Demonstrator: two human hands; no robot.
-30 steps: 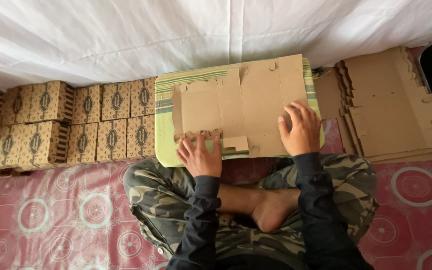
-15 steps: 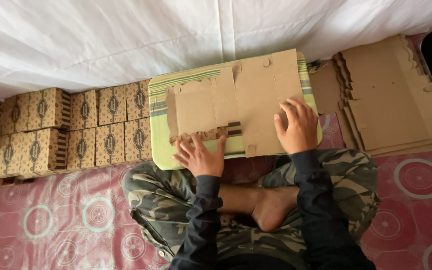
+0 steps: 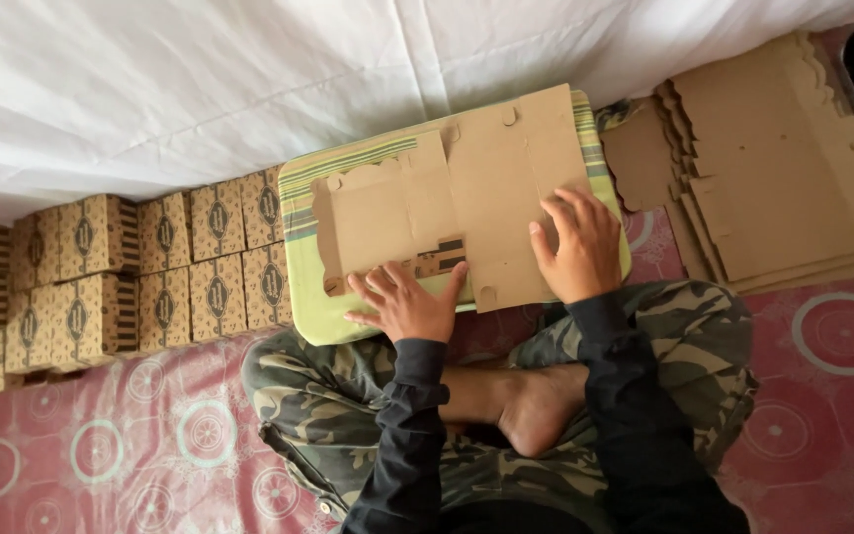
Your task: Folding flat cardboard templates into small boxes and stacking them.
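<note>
Centre frame: your left hand (image 3: 409, 305) and right hand (image 3: 574, 244), fingers spread, pin the cardboard blank (image 3: 447, 203) flat on the striped cushion (image 3: 310, 247).

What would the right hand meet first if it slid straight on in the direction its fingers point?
The right hand lies on the flat cardboard blank; beyond its far edge, probably the white cloth.

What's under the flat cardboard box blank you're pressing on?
A green striped cushion shows around the flat brown cardboard blank, under left hand and right hand. Whatever lies beneath the cushion is hidden.
</note>
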